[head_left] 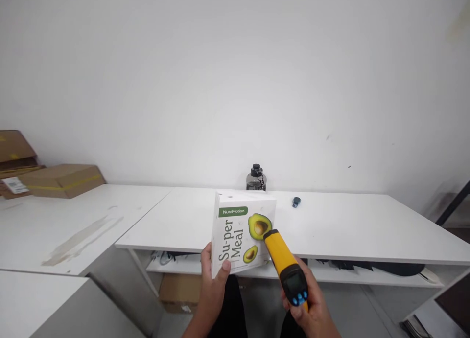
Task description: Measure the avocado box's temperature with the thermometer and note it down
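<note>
A plain white wall fills the upper half of the view. Below it, a long white tabletop runs across the middle, with a second white surface adjoining on the left, marked by a brownish smear. On that left surface, against the wall, sits a tan cardboard box with yellow tape, beside more stacked cardboard. Another cardboard carton stands under the long tabletop, below a cluttered shelf.

Front and centre, in the air before the tabletop's near edge, is a white meal box reading "NutriMotion Su-per Meal", with two avocado halves pictured. The left hand grips its lower left corner, thumb on the front. The right hand is wrapped around a yellow and black infrared thermometer, its nose at the box's right edge; whether they touch is unclear. Behind the box, near the wall, shows a dark-capped bottle, its base hidden. Smallest is a dark blue watch-like object right of the bottle.
</note>
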The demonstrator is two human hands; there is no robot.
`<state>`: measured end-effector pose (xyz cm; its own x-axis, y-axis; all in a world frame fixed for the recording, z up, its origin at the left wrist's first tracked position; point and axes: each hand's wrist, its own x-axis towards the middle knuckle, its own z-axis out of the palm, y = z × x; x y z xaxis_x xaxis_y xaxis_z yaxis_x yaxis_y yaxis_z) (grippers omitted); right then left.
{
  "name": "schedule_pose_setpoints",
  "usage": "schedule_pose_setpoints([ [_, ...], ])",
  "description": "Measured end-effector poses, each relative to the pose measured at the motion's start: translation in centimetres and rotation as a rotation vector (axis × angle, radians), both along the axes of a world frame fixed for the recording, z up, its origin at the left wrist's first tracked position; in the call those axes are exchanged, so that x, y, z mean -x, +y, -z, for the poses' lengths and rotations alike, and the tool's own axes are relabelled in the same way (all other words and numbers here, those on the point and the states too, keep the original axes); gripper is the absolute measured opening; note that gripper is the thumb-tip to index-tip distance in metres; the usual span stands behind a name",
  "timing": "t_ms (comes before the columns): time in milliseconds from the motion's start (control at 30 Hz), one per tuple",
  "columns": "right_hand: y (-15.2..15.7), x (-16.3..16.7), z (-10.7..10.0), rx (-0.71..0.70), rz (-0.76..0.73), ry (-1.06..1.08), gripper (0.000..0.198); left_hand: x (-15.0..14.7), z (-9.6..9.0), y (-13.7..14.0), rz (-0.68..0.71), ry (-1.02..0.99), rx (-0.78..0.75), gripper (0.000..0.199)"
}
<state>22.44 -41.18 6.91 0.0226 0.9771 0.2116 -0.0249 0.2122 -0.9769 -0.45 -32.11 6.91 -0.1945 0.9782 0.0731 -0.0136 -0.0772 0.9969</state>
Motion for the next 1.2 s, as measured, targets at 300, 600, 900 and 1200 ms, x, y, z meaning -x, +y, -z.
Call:
schedule_pose_setpoints([
  [300,-1.3,2.2,-1.2,0.033,0.094,0.174,0.109,-0.9,0.8,-1.4,0.149,-0.294,-0.023,0.097],
  [600,-1.5,2.1,-1.3,0.027,0.118,0.186,0.118,-0.6,0.7,-1.7,0.148,-0.323,-0.071,0.097],
  [900,-1.9,1.5,0.0,-0.006,0.136,0.178,0.106,-0.3,0.4,-1.9,0.116,-0.292,-0.216,0.096],
  [1200,-1.8,-0.7,0.3,-0.118,0.204,-0.178,0.080,0.5,0.6,-2.0,0.076,-0.223,-0.278,0.099],
])
